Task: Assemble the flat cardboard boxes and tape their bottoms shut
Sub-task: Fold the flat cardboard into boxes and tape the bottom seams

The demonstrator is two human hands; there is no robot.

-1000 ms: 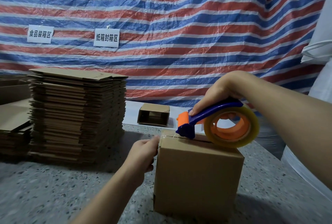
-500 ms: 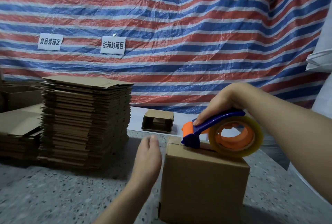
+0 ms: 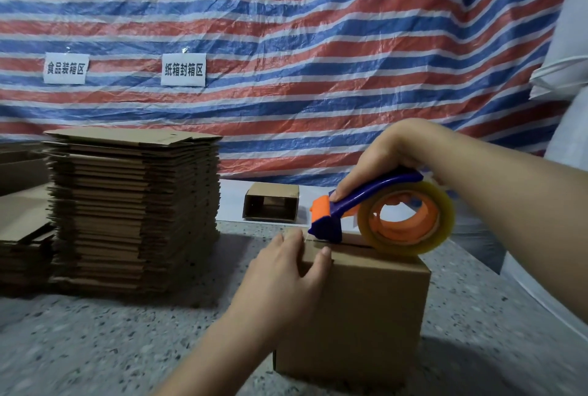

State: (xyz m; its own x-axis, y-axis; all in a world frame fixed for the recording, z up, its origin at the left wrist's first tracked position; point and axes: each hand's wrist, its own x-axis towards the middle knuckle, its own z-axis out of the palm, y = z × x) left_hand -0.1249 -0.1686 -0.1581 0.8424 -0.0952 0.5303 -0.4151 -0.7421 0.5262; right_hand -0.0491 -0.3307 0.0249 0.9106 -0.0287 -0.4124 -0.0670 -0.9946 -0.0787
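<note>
Two hands work one box [image 3: 350, 309] mid-table: our left hand [image 3: 283, 278] presses spread fingers on its near corner, our right hand [image 3: 378, 160] grips the tape dispenser [image 3: 378, 214]; slack could wrinkle the seam.

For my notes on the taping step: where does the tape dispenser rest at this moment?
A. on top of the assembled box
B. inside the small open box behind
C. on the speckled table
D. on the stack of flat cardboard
A: the right hand grips the tape dispenser, whose roll sits on top of the assembled box.
</note>
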